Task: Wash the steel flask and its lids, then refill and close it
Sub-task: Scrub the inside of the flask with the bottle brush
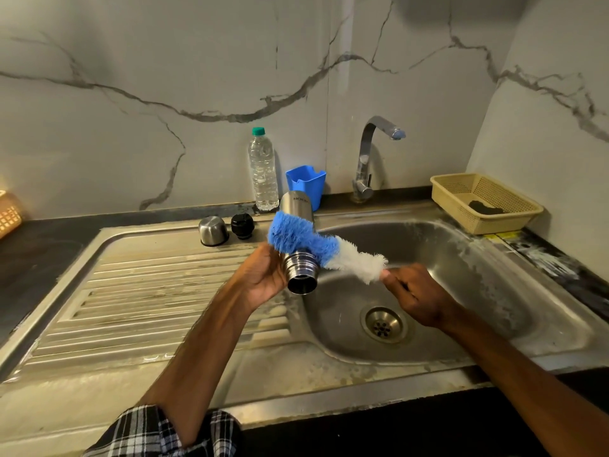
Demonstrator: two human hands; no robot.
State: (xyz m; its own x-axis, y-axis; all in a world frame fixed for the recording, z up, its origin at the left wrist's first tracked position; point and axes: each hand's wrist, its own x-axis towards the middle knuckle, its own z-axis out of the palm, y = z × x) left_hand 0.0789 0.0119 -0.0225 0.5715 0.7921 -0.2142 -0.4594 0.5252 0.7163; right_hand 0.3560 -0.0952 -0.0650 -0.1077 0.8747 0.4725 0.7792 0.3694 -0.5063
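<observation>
From the head view, the steel flask [301, 273] is held in the air above the seam between the draining board [148, 291] and the sink basin [461, 258], tilted with its open threaded mouth pointing down and toward the person. The left hand [263, 275] grips it around the lower body. Its fingers curl behind the metal and are mostly hidden, so how firm the hold is cannot be told. The right hand [415, 291] has its fingers [393, 280] closed on the white end of the bottle brush [316, 249]. The blue bristles lie across the outside of the flask, just above the neck. The main risk I judge here is a slip. If the steel is wet or soapy, a one-handed hold low on a tilted body could give way under the brush's sideways push, and the flask would fall onto the basin or its rim and get dented. The brush is held right at the bristles with no handle showing, so it may bend or twist instead of scrubbing. The inside may also go uncleaned if the head never enters the mouth. The steel cap [213, 230] and the black stopper [242, 225] stand side by side at the back of the draining board, near the plastic water bottle [263, 169]. A wide sweep of the left elbow or the brush could knock them over or send them rolling. The tap [369, 150] shows no water running, so rinsing looks not yet begun.
</observation>
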